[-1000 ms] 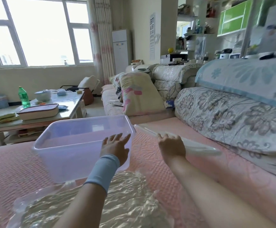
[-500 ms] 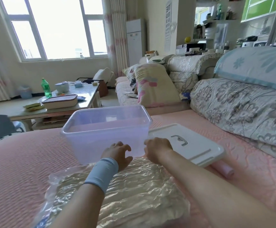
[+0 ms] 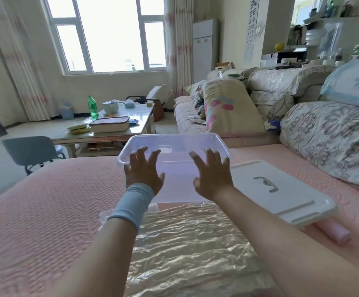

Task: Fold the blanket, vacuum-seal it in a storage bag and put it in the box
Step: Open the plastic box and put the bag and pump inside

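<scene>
Both hands are spread wide, fingers apart and straight, holding nothing. The left hand [image 3: 144,173], with a light-blue wristband [image 3: 134,204] on its wrist, and the right hand [image 3: 212,177] are side by side in front of the near wall of the clear plastic box [image 3: 175,137], fingertips up at its near rim. Whether they press on the plastic or hang just off it, I cannot tell.

The box stands open and upright on the pink quilted cover [image 3: 35,211]. At six o'clock from it, under both forearms, lies the vacuum storage bag [image 3: 185,249], flat and wrinkled tight over the pale blanket inside, its far edge just beside the box's base. At three o'clock from the box lies the white lid [image 3: 281,196], handle side up, its near corner propped on a pink roll [image 3: 333,233].
</scene>
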Tool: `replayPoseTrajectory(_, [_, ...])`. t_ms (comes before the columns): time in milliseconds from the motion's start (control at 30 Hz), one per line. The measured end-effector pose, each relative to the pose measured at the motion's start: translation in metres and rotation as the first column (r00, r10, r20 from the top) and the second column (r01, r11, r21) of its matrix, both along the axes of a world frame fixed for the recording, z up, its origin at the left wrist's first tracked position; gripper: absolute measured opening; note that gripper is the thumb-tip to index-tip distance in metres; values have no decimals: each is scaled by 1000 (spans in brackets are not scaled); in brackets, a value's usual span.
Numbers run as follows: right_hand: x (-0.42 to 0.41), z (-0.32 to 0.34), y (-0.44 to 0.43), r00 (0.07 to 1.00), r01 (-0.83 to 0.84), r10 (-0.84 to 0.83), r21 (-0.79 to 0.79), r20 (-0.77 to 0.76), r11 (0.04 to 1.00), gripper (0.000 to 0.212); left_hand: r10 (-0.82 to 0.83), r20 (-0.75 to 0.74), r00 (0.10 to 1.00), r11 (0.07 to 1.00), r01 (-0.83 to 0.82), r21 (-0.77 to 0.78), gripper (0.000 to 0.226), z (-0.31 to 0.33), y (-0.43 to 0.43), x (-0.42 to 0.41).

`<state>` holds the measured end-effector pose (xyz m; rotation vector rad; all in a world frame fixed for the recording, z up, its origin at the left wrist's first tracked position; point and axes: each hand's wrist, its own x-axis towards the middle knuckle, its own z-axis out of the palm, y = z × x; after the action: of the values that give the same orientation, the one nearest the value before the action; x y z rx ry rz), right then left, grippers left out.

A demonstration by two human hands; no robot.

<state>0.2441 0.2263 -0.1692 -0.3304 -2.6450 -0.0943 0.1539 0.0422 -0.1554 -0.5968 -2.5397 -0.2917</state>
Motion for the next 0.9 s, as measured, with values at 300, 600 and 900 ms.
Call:
replayPoseTrajectory(300, [-12,-15,6,993,-115,117,-78,18,990,89,-154,25,988,975,148,168,59,-13,-37,-17])
replayPoseTrajectory(600, [-35,-37,-99,742,-238,471,-470,476,850,88,149,863,482,985,4,-172,71,-38,-107,14])
replayPoseTrajectory(900, [-26,-44,-98,693,-114,477,-572,540,813,94,-22,965,261,967,-238,86,129,-47,-132,24])
